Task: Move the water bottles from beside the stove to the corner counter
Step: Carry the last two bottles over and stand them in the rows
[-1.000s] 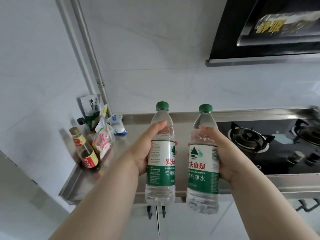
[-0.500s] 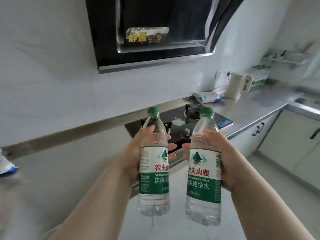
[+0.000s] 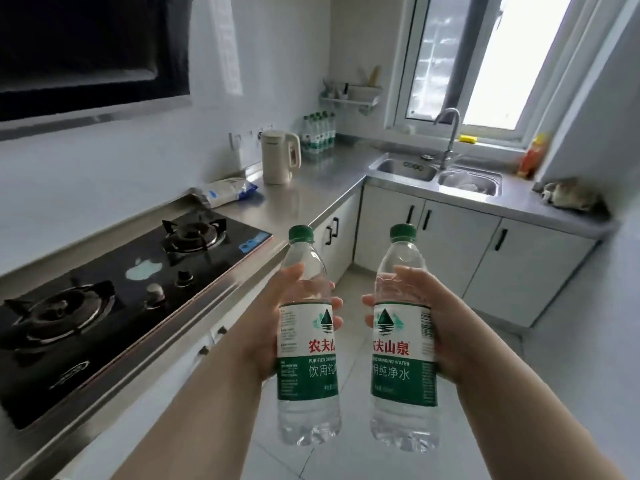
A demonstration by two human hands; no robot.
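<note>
Head view: right of the stove (image 3: 121, 289), the left hand (image 3: 266, 323) wraps one water bottle (image 3: 306, 368) upright at its label, I judge for the carry to the corner counter (image 3: 332, 171) beyond the stove; the second bottle (image 3: 403, 368) rides alongside, not touching, gripped by the right hand (image 3: 450, 323).

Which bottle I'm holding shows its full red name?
The clear, green-capped plastic bottle in the right hand: four characters show; the other bottle in the left hand shows three.

bottle caps (image 3: 301, 233): green
bottle labels (image 3: 402, 356): white above, green below, red characters
stove (image 3: 114, 299): black
kettle (image 3: 278, 156): cream
bench (image 3: 311, 188): grey steel
</note>
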